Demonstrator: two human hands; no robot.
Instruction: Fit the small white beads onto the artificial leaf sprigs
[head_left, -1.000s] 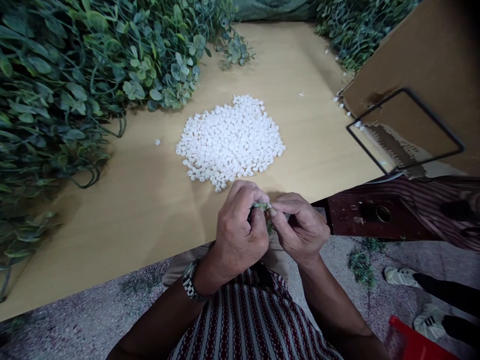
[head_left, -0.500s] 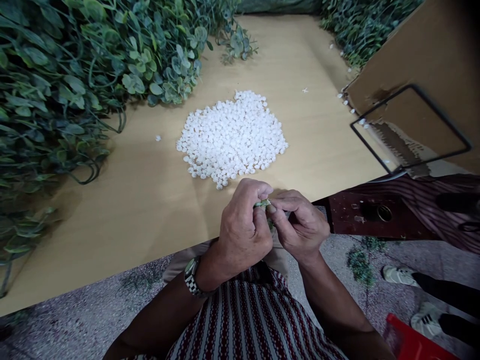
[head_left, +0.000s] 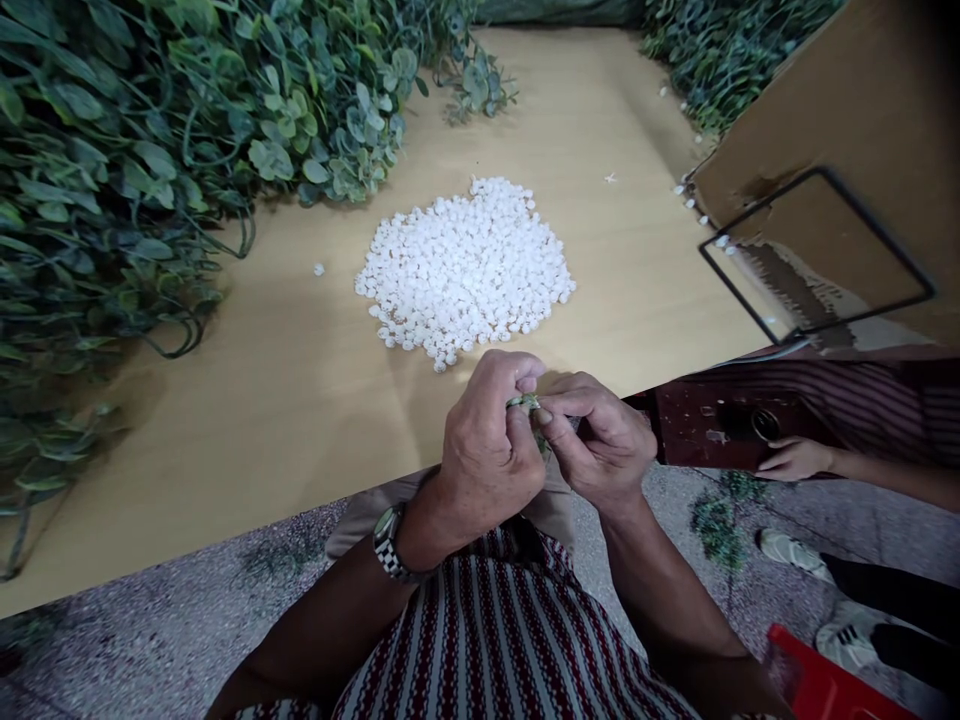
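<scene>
My left hand, with a watch on its wrist, is closed around a green plant stem. Only a short piece of the stem shows between the fingers. My right hand meets it at the fingertips, thumb and forefinger pinched at the stem's end; a tiny pale bit shows there, too small to name. Just beyond both hands a pile of small white plastic pieces lies on the table. One loose white piece sits left of the pile.
Artificial green foliage is heaped along the left, with more foliage at the back right. A cardboard box and a black wire frame stand at right. A co-worker's hand touches a dark red stool or box; a red plastic object is below.
A co-worker's hand and forearm have come into view at the right. My hands stay together on the stem, with only a slight shift of the fingers.
</scene>
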